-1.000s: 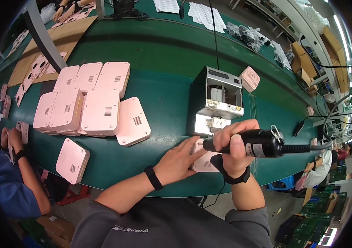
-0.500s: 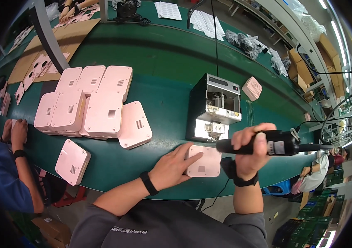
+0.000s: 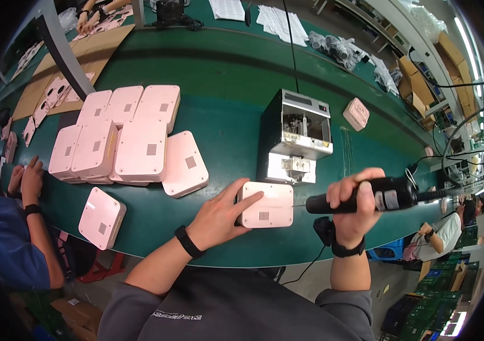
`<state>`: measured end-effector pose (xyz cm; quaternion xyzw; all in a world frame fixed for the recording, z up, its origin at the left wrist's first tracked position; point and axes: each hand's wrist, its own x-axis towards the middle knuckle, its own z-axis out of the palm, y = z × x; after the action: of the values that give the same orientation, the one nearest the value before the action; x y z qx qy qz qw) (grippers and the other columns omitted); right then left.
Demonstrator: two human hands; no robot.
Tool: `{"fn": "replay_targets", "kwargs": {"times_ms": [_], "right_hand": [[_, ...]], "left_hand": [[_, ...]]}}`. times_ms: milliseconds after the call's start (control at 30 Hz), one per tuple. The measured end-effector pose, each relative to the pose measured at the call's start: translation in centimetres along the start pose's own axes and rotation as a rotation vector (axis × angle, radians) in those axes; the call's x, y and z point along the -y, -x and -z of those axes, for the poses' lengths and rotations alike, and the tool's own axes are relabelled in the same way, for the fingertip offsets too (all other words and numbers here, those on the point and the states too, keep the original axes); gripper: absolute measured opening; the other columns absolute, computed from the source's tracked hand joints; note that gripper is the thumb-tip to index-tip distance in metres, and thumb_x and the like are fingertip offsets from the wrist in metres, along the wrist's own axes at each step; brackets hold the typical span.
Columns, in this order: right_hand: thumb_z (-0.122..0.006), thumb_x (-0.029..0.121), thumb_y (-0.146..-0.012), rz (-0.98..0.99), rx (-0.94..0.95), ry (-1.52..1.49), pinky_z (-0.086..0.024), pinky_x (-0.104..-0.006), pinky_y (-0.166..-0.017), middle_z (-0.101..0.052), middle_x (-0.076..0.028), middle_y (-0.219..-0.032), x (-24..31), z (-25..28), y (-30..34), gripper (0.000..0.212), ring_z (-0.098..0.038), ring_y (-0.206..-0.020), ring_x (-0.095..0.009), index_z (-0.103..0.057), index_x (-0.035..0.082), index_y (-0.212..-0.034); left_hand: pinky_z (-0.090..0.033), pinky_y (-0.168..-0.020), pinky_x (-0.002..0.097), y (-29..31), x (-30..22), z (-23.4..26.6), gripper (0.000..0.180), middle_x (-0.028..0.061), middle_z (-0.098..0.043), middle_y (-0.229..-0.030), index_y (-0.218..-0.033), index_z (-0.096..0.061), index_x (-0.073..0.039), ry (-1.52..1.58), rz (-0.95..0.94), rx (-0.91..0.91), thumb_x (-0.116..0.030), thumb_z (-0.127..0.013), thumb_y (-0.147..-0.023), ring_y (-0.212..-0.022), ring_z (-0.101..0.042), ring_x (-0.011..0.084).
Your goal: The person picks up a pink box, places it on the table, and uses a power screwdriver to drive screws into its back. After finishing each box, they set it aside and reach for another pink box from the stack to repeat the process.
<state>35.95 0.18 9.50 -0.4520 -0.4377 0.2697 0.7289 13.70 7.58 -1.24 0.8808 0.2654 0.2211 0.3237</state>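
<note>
In front of me a pink rounded square box [image 3: 276, 206] lies on the green table, its vent-slotted face up and a screw hole at each visible corner. My left hand [image 3: 217, 217] grips its left side, with the index finger stretched over the top. My right hand [image 3: 354, 206] is wrapped round a black electric screwdriver [image 3: 389, 200], held level above the table with its thin bit pointing left. The bit's tip is close to the box's right edge; whether it touches cannot be made out.
A metal screw-feeder machine [image 3: 297, 136] stands just beyond the box. Stacked pink boxes [image 3: 139, 150] fill the left, with a single pink box [image 3: 102, 218] nearer me. Another small pink piece [image 3: 356, 114] lies right of the machine. A co-worker's hands [image 3: 29, 179] are at far left.
The pink box has shifted a little left under my left hand. My right hand has drawn the screwdriver rightward, opening a gap between its body and the box.
</note>
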Motion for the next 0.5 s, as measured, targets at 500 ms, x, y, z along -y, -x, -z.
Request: {"fn": "replay_targets", "kwargs": {"times_ms": [500], "right_hand": [[-0.061, 0.023, -0.089, 0.025, 0.040, 0.011, -0.046, -0.0344, -0.052, -0.050, -0.007, -0.066, -1.6, 2.1, 4.2, 0.028, -0.047, -0.049, -0.016, -0.040, 0.006, -0.100]], "left_hand": [[-0.056, -0.081, 0.0401, -0.3, 0.2, -0.8, 0.081, 0.0134, -0.041, -0.141, -0.138, -0.052, -0.022, 0.008, 0.015, 0.009, -0.016, -0.086, -0.064, -0.106, -0.061, 0.0339]]}}
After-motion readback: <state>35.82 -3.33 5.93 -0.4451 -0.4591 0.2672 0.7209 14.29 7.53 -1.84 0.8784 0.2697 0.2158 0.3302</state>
